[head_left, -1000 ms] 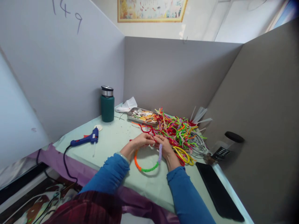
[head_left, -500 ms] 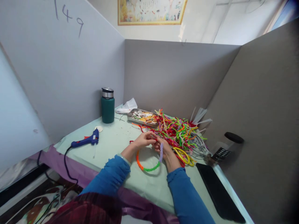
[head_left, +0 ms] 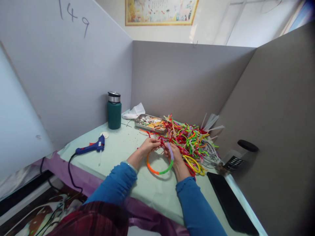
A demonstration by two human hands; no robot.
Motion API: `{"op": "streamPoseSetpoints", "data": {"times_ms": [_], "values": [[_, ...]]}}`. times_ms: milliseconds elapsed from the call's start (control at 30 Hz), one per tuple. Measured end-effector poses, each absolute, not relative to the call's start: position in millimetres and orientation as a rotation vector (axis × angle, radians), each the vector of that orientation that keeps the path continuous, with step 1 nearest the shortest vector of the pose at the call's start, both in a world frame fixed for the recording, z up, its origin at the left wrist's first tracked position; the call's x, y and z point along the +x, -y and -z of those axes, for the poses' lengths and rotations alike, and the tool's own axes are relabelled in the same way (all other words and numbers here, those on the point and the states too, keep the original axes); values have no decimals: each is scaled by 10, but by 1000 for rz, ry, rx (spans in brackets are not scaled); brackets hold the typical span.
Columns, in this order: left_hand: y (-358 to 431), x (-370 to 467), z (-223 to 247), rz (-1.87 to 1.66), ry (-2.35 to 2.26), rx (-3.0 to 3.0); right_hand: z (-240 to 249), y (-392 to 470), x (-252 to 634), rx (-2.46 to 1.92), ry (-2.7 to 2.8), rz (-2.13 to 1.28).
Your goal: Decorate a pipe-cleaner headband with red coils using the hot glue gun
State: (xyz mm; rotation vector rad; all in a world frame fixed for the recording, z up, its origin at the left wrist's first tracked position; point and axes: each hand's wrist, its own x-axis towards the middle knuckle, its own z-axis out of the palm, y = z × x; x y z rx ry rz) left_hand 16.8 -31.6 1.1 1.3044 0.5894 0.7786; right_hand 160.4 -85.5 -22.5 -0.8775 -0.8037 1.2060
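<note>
A ring (head_left: 165,170) wrapped in fuzzy pipe cleaner shows orange, green and purple stretches and hangs tilted above the table. My right hand (head_left: 175,158) grips it at the purple stretch on its upper right. Opposite, my left hand (head_left: 148,147) is closed in a pinch at the top of the ring, on a red pipe cleaner (head_left: 162,143). Fingers partly hide the top of the ring. Just beyond both hands lies a tangled heap of coloured pipe cleaners (head_left: 189,136). Yellow hoops (head_left: 193,165) rest beside my right wrist.
A blue glue gun (head_left: 90,147) with a cord lies on the left, near a green bottle (head_left: 114,114). At the back stands a metal tray (head_left: 140,125) of small buttons or discs. A black flat object (head_left: 230,203) lies at the right edge. Grey partitions (head_left: 187,78) enclose the table.
The ring has risen slightly, shifted right and turned a little between my hands. My fingertips have drawn slightly apart at its top.
</note>
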Motion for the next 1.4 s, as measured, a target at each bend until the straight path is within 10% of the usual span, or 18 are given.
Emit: {"op": "streamPoseSetpoints", "data": {"times_ms": [1400], "values": [[365,157,-43,-750,-601,1381,373,746,1663,-995,871,-1142]]}}
